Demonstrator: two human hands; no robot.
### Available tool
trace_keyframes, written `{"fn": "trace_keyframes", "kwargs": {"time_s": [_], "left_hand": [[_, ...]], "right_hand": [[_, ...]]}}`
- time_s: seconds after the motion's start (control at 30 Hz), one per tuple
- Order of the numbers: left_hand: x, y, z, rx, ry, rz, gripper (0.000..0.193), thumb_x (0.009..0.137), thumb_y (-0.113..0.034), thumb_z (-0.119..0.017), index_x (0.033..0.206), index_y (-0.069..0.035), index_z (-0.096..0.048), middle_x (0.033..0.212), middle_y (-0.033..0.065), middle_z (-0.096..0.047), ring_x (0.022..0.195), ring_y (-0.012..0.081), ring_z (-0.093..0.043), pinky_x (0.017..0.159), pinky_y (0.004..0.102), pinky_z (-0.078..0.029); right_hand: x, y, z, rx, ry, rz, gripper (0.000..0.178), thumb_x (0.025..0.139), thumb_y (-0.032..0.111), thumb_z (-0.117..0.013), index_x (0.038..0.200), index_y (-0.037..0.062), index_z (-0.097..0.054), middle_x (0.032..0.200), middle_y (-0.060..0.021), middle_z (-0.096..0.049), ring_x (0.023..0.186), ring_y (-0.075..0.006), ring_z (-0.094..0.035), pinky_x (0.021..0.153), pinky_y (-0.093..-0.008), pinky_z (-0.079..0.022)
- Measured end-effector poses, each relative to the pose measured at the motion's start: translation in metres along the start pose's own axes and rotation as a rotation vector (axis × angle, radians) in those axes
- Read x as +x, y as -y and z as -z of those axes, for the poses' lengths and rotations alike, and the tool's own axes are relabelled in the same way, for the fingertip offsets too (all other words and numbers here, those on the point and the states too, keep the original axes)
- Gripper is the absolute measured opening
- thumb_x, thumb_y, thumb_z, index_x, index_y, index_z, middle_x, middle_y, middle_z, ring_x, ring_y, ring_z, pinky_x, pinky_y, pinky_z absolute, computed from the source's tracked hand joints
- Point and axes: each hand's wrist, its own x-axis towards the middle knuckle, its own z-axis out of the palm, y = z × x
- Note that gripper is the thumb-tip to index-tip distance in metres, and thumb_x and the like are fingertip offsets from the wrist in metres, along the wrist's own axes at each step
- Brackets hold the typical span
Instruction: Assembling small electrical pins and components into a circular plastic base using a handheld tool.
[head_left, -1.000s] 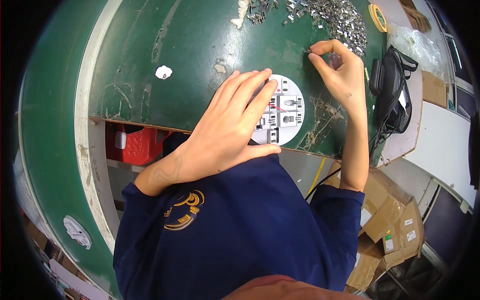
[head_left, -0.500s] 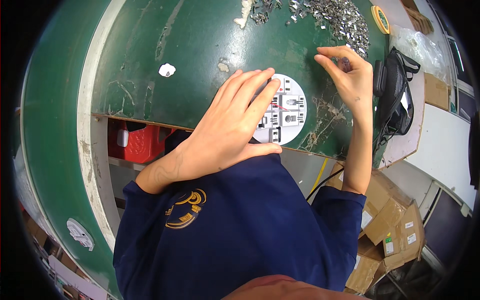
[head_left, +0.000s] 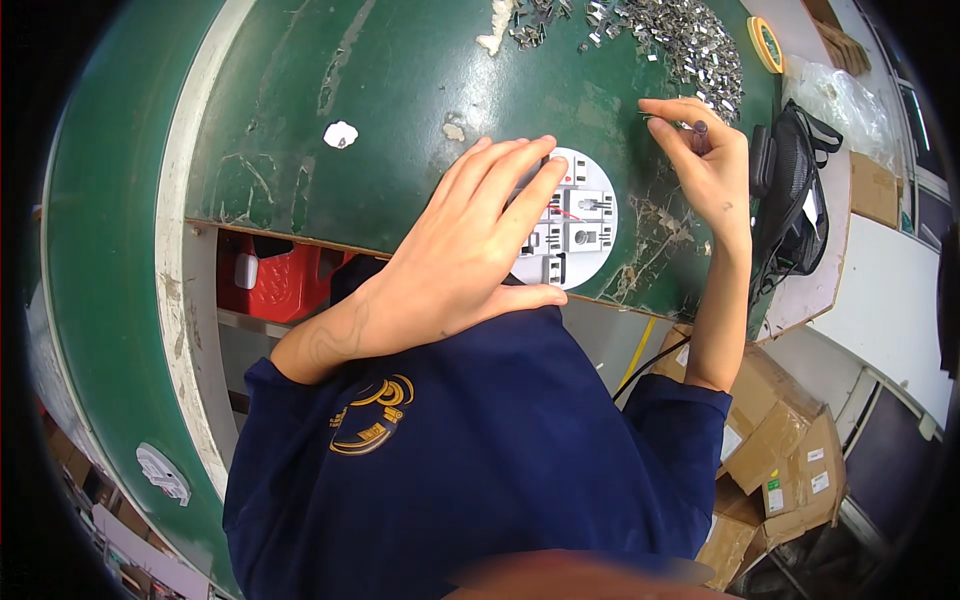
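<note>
A round white plastic plate (head_left: 598,262) with raised square housings, small slots and a short red wire lies at the table's near edge. My left hand (head_left: 478,228) rests flat across the plate's left part, fingers stretched out, thumb along its near rim; that part is hidden. To the right of the plate, my right hand (head_left: 712,160) is raised over the table, fingers curled. A dark, rod-like handle (head_left: 701,136) sticks up between its fingers. Thumb and forefinger nearly meet; whether a tiny part sits between their tips is too small to tell.
A heap of small shiny metal clips (head_left: 690,50) covers the far right of the green table (head_left: 400,90). Beyond my right hand are a yellow tape roll (head_left: 765,45) and a black mesh bag (head_left: 795,215). A white scrap (head_left: 340,134) lies left; cardboard boxes (head_left: 785,450) stand at right below.
My right hand has tilted slightly, and more of the dark handle shows. My left hand stays on the plate. The whole view has shifted a little.
</note>
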Motion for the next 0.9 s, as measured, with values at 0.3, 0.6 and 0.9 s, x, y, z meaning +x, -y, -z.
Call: {"fn": "trace_keyframes", "kwargs": {"time_s": [0.3, 0.6, 0.9], "left_hand": [[0.008, -0.002, -0.002, -0.143, -0.253, 0.024, 0.068, 0.066, -0.021, -0.083, 0.124, 0.000, -0.053, 0.131, 0.0171, -0.049, 0.118, 0.0329, -0.048, 0.099, 0.0441, -0.038], [0.018, -0.002, 0.003, -0.186, -0.465, -0.094, 0.022, 0.070, -0.002, -0.075, 0.090, -0.007, -0.069, 0.107, 0.0098, -0.063, 0.102, 0.0255, -0.057, 0.084, 0.0343, -0.046], [0.012, -0.004, -0.004, -0.095, -0.313, 0.035, 0.024, 0.069, -0.003, -0.076, 0.091, -0.010, -0.069, 0.110, 0.0045, -0.060, 0.097, 0.0236, -0.052, 0.077, 0.0319, -0.046]], "right_hand": [[-0.022, 0.038, -0.004, 0.167, 0.165, 0.034, 0.014, 0.079, 0.001, -0.071, 0.092, 0.0047, -0.073, 0.083, -0.0004, -0.066, 0.055, -0.0002, -0.039, 0.048, -0.0175, -0.029], [-0.035, 0.070, -0.010, 0.273, 0.175, 0.223, 0.018, 0.073, -0.002, -0.075, 0.089, 0.0044, -0.073, 0.080, -0.0026, -0.066, 0.052, -0.0013, -0.045, 0.042, -0.0186, -0.029], [-0.056, 0.061, -0.014, 0.155, 0.078, 0.210, 0.018, 0.071, -0.003, -0.076, 0.088, 0.0034, -0.072, 0.078, -0.0047, -0.065, 0.054, -0.0042, -0.050, 0.043, -0.0196, -0.035]]}}
